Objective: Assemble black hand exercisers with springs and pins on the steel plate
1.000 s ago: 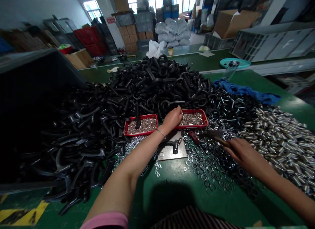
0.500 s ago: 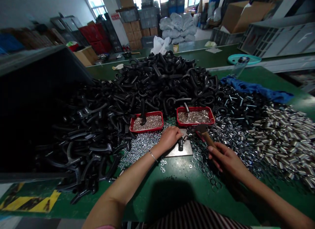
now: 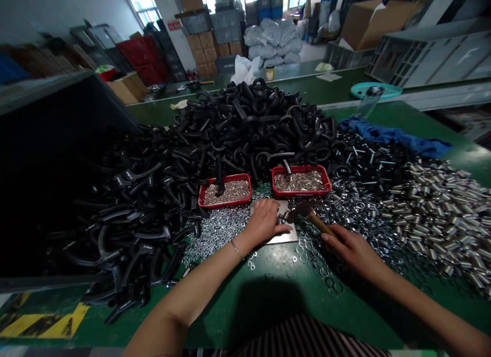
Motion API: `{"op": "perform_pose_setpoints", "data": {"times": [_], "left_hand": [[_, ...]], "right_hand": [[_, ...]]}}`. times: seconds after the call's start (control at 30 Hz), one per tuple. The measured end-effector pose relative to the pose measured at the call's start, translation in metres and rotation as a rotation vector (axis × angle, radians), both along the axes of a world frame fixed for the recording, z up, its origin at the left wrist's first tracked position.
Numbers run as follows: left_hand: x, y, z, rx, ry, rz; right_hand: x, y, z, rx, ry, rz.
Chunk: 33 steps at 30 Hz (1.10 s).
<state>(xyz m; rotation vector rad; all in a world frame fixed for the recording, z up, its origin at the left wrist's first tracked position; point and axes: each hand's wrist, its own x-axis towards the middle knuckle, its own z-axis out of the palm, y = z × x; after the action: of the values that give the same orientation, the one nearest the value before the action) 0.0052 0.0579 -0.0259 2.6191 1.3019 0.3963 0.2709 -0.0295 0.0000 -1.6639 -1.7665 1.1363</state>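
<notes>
One handle (image 3: 280,220) is looking unfinished under the left hand (image 3: 263,220), grip unclear; the right hand (image 3: 355,250) is clasping a hammer (image 3: 315,220); a heap (image 3: 245,117) is seemingly waiting.

Past far edge of grn-topped bench (image 3: 326,321): L, pale smooth wall (image 3: 95,9) w/ bright paned window (image 3: 146,9); ctr-R, lt-grey floor (image 3: 310,52).

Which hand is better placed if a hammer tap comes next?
Probably the right hand: it already holds the hammer, whose head is near the edge of the metal plate. The left hand covers part of that plate.
</notes>
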Motion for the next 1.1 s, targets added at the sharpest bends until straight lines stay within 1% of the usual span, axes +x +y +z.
{"op": "perform_pose_setpoints", "data": {"times": [0.03, 0.1, 0.17, 0.23, 0.33, 0.37, 0.4, 0.43, 0.5, 0.53, 0.57, 0.6, 0.67, 0.7, 0.73, 0.77, 0.8, 0.83, 0.87, 0.9, 0.93, 0.97, 1.0, 1.03, 1.07, 1.1], "left_hand": [[-0.003, -0.004, 0.0, -0.035, -0.05, 0.029], [-0.009, -0.01, -0.003, -0.127, -0.123, 0.038], [-0.014, -0.014, -0.007, -0.213, -0.158, 0.021], [-0.016, -0.014, -0.011, -0.26, -0.179, 0.021], [-0.016, -0.011, -0.014, -0.278, -0.203, 0.028], [-0.016, -0.011, -0.014, -0.28, -0.216, 0.028], [-0.016, -0.013, -0.013, -0.28, -0.237, 0.032], [-0.015, -0.016, -0.012, -0.275, -0.27, 0.048], [-0.012, -0.027, -0.006, -0.257, -0.371, 0.113], [-0.01, -0.036, -0.003, -0.248, -0.432, 0.151], [-0.006, -0.045, 0.001, -0.24, -0.488, 0.18], [-0.003, -0.054, 0.006, -0.236, -0.532, 0.191], [0.002, -0.068, 0.014, -0.242, -0.558, 0.158], [0.003, -0.07, 0.019, -0.252, -0.547, 0.125], [0.002, -0.068, 0.023, -0.256, -0.528, 0.095], [-0.003, -0.062, 0.028, -0.247, -0.505, 0.081], [-0.01, -0.051, 0.034, -0.213, -0.481, 0.094], [-0.02, -0.036, 0.04, -0.156, -0.453, 0.134], [-0.033, -0.018, 0.045, -0.073, -0.417, 0.222], [-0.047, 0.003, 0.051, 0.036, -0.367, 0.351], [-0.061, 0.024, 0.055, 0.13, -0.292, 0.494], [-0.074, 0.045, 0.059, 0.189, -0.206, 0.655], [-0.086, 0.064, 0.062, 0.203, -0.118, 0.808], [-0.096, 0.081, 0.065, 0.166, -0.037, 0.904], [-0.104, 0.094, 0.067, 0.1, 0.018, 0.952], [-0.11, 0.104, 0.068, 0.037, 0.049, 0.968]], "right_hand": [[-0.001, 0.001, 0.005, 0.09, -0.066, 0.023], [-0.005, 0.003, 0.013, 0.239, -0.155, 0.044], [-0.011, 0.009, 0.014, 0.321, -0.241, 0.086], [-0.016, 0.018, 0.007, 0.327, -0.334, 0.16], [-0.016, 0.035, -0.008, 0.211, -0.357, 0.241], [-0.014, 0.039, -0.012, 0.18, -0.341, 0.237], [-0.013, 0.041, -0.014, 0.182, -0.333, 0.221], [-0.012, 0.043, -0.015, 0.224, -0.34, 0.193], [-0.014, 0.044, -0.014, 0.39, -0.364, 0.127], [-0.017, 0.044, -0.012, 0.471, -0.348, 0.104], [-0.021, 0.044, -0.01, 0.504, -0.297, 0.095], [-0.025, 0.045, -0.008, 0.474, -0.208, 0.103], [-0.034, 0.047, -0.004, 0.271, 0.026, 0.151], [-0.038, 0.048, -0.002, 0.159, 0.13, 0.173], [-0.041, 0.049, 0.0, 0.086, 0.196, 0.183], [-0.043, 0.049, 0.001, 0.071, 0.218, 0.182], [-0.043, 0.048, 0.002, 0.118, 0.203, 0.177], [-0.043, 0.047, 0.002, 0.207, 0.161, 0.183], [-0.042, 0.046, 0.003, 0.316, 0.108, 0.203], [-0.041, 0.045, 0.003, 0.424, 0.058, 0.235], [-0.04, 0.043, 0.002, 0.517, 0.018, 0.268], [-0.039, 0.041, 0.002, 0.595, -0.006, 0.288], [-0.038, 0.04, 0.002, 0.654, -0.019, 0.282], [-0.038, 0.038, 0.002, 0.689, -0.025, 0.249], [-0.038, 0.036, 0.002, 0.701, -0.023, 0.201], [-0.038, 0.035, 0.003, 0.687, -0.013, 0.151]]}}
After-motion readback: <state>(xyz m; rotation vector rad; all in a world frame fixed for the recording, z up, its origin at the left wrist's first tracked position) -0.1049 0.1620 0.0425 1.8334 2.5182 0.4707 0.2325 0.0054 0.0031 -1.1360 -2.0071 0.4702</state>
